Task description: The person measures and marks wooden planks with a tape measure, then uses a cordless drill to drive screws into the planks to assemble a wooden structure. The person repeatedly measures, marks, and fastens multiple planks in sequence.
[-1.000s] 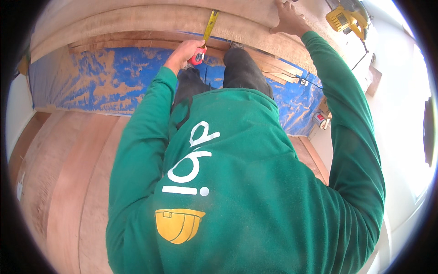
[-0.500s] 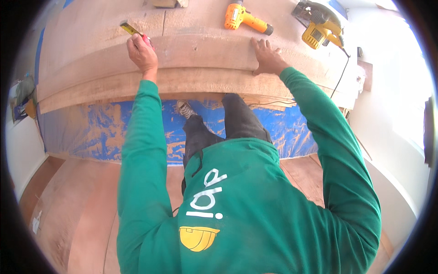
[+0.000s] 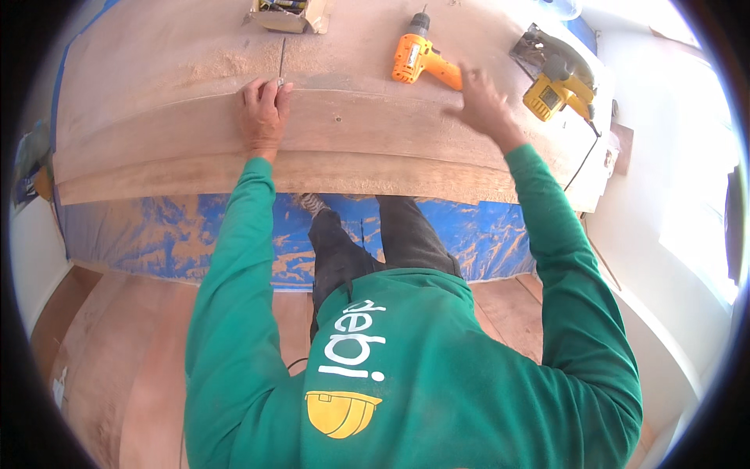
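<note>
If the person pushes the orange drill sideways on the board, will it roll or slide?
The orange drill lies on its side on the dusty plywood sheet, so it would probably slide, not roll. Its handle should block rolling. It looks rigid and fairly heavy for its size.

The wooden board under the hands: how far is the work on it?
Sawdust lies on the table, so some cutting looks done. Now the left hand pinches a thin tool at the board edge; the right hand is raised near the drill. The circular saw lies aside.
</note>
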The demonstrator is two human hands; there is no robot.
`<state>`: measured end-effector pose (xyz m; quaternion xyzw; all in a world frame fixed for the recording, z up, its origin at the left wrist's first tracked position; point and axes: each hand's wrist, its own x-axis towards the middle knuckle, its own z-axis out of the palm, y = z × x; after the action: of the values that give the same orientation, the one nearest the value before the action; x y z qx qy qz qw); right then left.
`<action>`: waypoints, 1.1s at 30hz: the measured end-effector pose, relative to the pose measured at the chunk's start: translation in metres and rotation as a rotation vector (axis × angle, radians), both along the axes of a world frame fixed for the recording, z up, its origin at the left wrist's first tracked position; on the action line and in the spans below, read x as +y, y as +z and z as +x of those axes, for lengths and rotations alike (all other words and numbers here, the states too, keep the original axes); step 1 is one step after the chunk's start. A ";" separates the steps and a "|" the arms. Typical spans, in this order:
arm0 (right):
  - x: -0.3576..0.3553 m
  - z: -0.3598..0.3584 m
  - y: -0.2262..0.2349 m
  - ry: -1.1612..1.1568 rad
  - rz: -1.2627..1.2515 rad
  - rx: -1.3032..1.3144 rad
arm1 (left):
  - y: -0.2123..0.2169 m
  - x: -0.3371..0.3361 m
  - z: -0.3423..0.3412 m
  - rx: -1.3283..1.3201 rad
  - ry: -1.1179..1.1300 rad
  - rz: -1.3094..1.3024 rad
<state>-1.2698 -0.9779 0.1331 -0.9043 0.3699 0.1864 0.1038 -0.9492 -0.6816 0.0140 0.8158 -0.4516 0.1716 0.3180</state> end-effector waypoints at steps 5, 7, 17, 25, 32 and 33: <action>-0.050 0.036 -0.037 0.083 0.054 -0.005 | 0.004 -0.002 0.000 -0.066 -0.016 0.054; -0.054 0.051 -0.049 0.103 0.105 0.028 | 0.005 -0.001 -0.001 -0.074 -0.011 0.066; 0.009 0.042 0.069 -0.101 0.670 -0.167 | 0.007 0.000 -0.003 -0.032 -0.010 0.063; 0.087 0.050 0.080 0.050 0.643 -0.251 | 0.004 -0.001 -0.003 -0.045 0.002 0.042; 0.100 0.061 0.089 0.005 0.648 -0.286 | -0.002 -0.002 -0.001 -0.061 0.011 0.025; 0.100 0.061 0.089 0.006 0.643 -0.262 | -0.002 -0.002 -0.001 -0.058 0.008 0.010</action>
<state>-1.2083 -0.8775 0.2225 -0.8426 0.2729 0.1763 0.4295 -0.9501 -0.6839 0.0118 0.8140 -0.4581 0.1940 0.2999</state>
